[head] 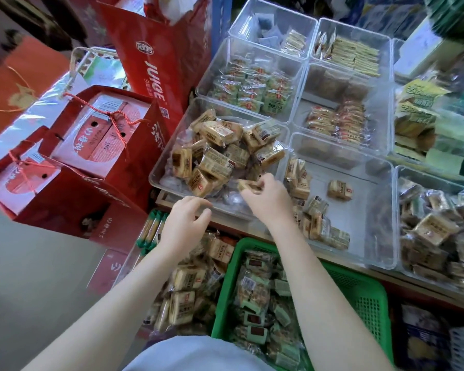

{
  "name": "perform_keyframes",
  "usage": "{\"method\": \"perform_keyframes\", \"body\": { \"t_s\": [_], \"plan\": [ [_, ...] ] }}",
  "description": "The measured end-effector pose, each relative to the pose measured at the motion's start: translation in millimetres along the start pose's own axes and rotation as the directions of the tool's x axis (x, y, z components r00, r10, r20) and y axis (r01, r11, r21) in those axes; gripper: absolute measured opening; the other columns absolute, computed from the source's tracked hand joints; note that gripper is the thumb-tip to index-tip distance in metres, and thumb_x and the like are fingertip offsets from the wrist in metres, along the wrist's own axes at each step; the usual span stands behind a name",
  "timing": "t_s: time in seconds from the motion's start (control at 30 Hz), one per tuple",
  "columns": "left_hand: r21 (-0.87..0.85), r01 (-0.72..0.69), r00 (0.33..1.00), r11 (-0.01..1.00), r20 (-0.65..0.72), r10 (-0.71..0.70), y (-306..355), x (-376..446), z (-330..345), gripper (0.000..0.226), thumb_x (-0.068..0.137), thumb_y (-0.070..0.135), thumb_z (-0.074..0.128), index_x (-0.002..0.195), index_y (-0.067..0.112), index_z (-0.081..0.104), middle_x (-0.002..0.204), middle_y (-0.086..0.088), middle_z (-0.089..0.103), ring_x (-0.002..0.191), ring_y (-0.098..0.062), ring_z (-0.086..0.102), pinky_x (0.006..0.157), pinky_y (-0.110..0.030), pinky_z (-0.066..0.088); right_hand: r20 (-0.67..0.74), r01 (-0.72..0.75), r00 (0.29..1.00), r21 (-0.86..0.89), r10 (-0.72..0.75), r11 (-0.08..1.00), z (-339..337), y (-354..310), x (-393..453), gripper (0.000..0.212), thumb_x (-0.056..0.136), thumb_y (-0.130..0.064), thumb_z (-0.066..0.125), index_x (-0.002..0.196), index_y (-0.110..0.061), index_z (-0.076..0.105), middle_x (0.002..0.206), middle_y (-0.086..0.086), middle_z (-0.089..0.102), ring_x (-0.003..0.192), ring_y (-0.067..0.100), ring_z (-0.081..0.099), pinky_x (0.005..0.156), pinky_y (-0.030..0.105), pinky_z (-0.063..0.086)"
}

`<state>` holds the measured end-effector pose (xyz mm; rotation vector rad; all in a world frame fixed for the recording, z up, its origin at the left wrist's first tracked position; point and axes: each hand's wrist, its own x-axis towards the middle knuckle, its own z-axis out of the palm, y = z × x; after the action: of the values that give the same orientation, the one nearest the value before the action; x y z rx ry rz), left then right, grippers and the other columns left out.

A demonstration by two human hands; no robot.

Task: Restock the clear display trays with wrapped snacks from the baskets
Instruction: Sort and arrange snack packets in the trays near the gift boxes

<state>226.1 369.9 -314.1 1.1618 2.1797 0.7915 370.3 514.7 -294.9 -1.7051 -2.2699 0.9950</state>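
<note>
My right hand [269,198] pinches a small tan wrapped snack [248,185] over the near edge of a clear display tray [156,175] heaped with the same tan snacks [217,156]. My left hand [184,223] hovers just left of it with loosely curled fingers, holding nothing. To the right, another clear tray [370,218] holds a row of tan snacks along its left wall and one loose piece [339,190]. Below my arms a green basket [359,293] carries green-wrapped snacks, and beside it lies a pile of tan snacks [188,285].
More clear trays with green [255,89], orange [338,120] and yellow [356,56] packets fill the shelf behind. Red gift bags and boxes [91,145] crowd the left. A further tray of brown snacks [437,231] sits at the right edge.
</note>
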Motion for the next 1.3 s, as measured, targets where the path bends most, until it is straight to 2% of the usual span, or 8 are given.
{"method": "perform_keyframes", "body": {
  "t_s": [0.2, 0.37, 0.57, 0.8, 0.93, 1.03, 1.17, 1.3],
  "plan": [
    [0.164, -0.095, 0.953, 0.982, -0.269, 0.137, 23.9, 32.5, 6.7, 0.029, 0.089, 0.013, 0.065, 0.117, 0.007, 0.067, 0.123, -0.012, 0.058, 0.117, -0.029, 0.048, 0.094, -0.040, 0.045, -0.406, -0.243, 0.872, 0.128, 0.274, 0.962, -59.4, 93.5, -25.4, 0.025, 0.091, -0.033, 0.061, 0.100, -0.016, 0.044, 0.106, 0.007, 0.050, 0.083, 0.025, 0.055, 0.061, 0.030, 0.041],
    [0.406, -0.034, 0.987, 0.913, -0.128, 0.094, 50.0, 79.8, 16.8, 0.064, 0.090, 0.029, 0.066, 0.147, 0.023, 0.039, 0.159, -0.020, 0.023, 0.146, -0.037, 0.022, 0.114, -0.051, 0.029, -0.049, -0.501, 0.864, -0.194, 0.501, 0.844, -48.6, 158.4, -2.2, 0.038, 0.088, -0.039, 0.061, 0.116, -0.015, 0.053, 0.118, 0.017, 0.054, 0.096, 0.036, 0.058, 0.085, 0.042, 0.051],
    [0.543, 0.061, 0.998, 0.838, -0.058, -0.035, 57.1, 92.6, 24.0, 0.055, 0.089, 0.037, 0.068, 0.138, 0.030, 0.043, 0.159, -0.018, 0.016, 0.134, -0.039, 0.037, 0.108, -0.053, 0.033, -0.170, -0.531, 0.847, -0.293, 0.503, 0.795, -59.9, 152.0, -0.2, 0.042, 0.096, -0.039, 0.053, 0.126, -0.011, 0.055, 0.135, 0.019, 0.047, 0.125, 0.036, 0.043, 0.105, 0.046, 0.036],
    [-0.164, 0.034, 0.994, 0.986, 0.108, -0.017, 107.3, 62.0, 8.2, 0.060, 0.087, 0.041, 0.066, 0.137, 0.025, 0.038, 0.118, 0.005, 0.053, 0.093, -0.013, 0.061, 0.082, -0.036, 0.051, -0.130, -0.053, 0.987, 0.297, 0.095, 0.954, -68.8, 89.2, -34.9, 0.019, 0.096, -0.023, 0.061, 0.115, -0.024, 0.059, 0.119, -0.002, 0.059, 0.107, 0.013, 0.056, 0.084, 0.026, 0.045],
    [-0.563, 0.470, 0.779, 0.680, 0.627, -0.019, 124.1, 44.9, 15.0, 0.045, 0.096, 0.041, 0.049, 0.123, 0.006, 0.058, 0.104, -0.012, 0.068, 0.083, -0.021, 0.064, 0.084, -0.038, 0.051, 0.081, 0.168, 0.973, 0.385, -0.214, 0.907, -66.5, 48.7, -54.4, 0.077, 0.080, -0.055, 0.076, 0.145, -0.044, 0.037, 0.144, -0.019, 0.046, 0.127, -0.001, 0.043, 0.099, 0.018, 0.035],
    [-0.581, 0.548, 0.698, 0.601, 0.714, 0.053, 116.8, 41.7, 20.6, 0.045, 0.102, 0.046, 0.040, 0.120, 0.012, 0.064, 0.105, -0.011, 0.070, 0.085, -0.022, 0.067, 0.092, -0.043, 0.051, -0.057, 0.237, 0.971, 0.296, -0.230, 0.925, -51.5, 46.1, -50.8, 0.076, 0.081, -0.052, 0.077, 0.144, -0.033, 0.040, 0.130, -0.010, 0.061, 0.116, 0.008, 0.058, 0.098, 0.025, 0.049],
    [-0.472, 0.346, 0.914, 0.811, 0.365, -0.177, 99.5, 49.4, 14.9, 0.037, 0.104, 0.042, 0.042, 0.124, 0.017, 0.061, 0.105, 0.000, 0.073, 0.095, -0.018, 0.070, 0.088, -0.039, 0.055, -0.166, 0.107, 0.984, 0.242, -0.068, 0.964, -49.2, 66.8, -27.9, 0.073, 0.091, -0.037, 0.070, 0.150, -0.023, 0.030, 0.112, -0.002, 0.061, 0.088, 0.009, 0.063, 0.068, 0.021, 0.054],
    [0.054, 0.070, 0.995, 0.996, -0.079, -0.065, 50.0, 55.8, 3.5, 0.026, 0.097, 0.030, 0.057, 0.119, 0.018, 0.064, 0.117, 0.000, 0.061, 0.106, -0.016, 0.055, 0.085, -0.032, 0.045, -0.405, -0.103, 0.906, 0.062, 0.120, 0.993, -51.2, 103.5, 2.2, 0.065, 0.092, -0.026, 0.067, 0.142, -0.016, 0.029, 0.116, 0.010, 0.056, 0.075, 0.022, 0.057, 0.045, 0.021, 0.034]
  ]
}}
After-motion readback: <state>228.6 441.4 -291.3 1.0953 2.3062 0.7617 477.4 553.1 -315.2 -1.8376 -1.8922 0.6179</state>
